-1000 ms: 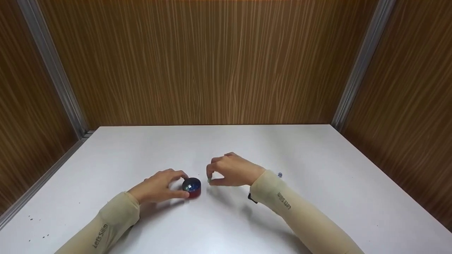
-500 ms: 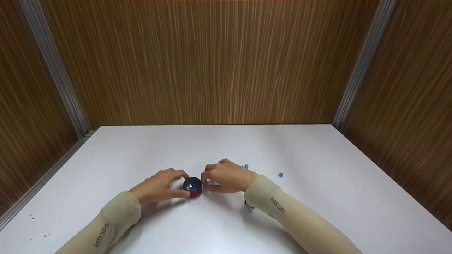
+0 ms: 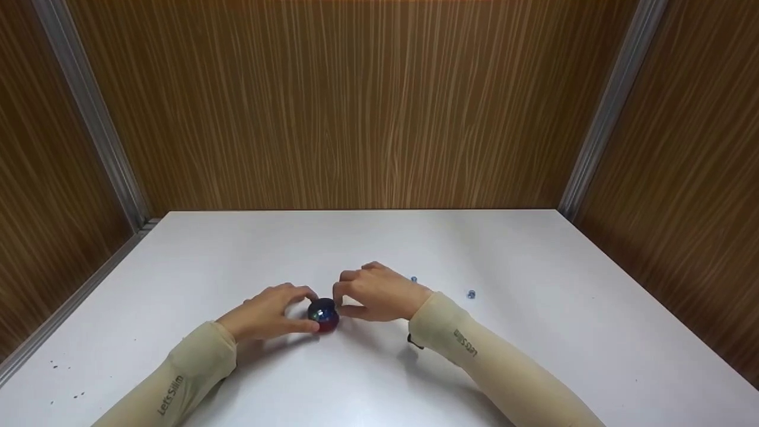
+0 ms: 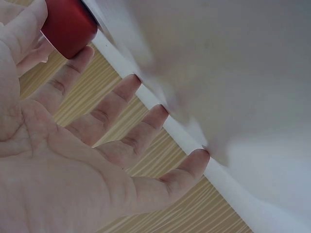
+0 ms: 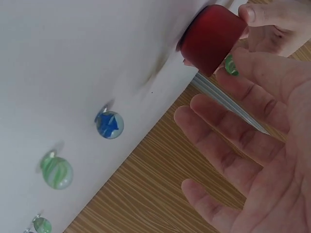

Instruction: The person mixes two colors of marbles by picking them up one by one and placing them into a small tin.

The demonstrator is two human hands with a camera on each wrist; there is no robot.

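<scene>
1. Right now the left hand point(image 3: 268, 313) grips the small red cup point(image 3: 324, 315), thumb and forefinger curled on its sides; cup sits on the white table point(image 3: 533, 356), near the front middle
2. right hand point(image 3: 379, 293) pinches a green marble point(image 5: 231, 65) just at the cup's rim, other fingers loosely spread
3. cup looks already partly filled, shiny marbles at its top
4. left to go, as I judge it: blue marble point(image 5: 109, 124), green marble point(image 5: 56, 172), another at the edge point(image 5: 42, 224), all loose on the table

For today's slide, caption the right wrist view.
Right hand pinches a green marble beside the red cup; loose marbles lie on the table.
</scene>
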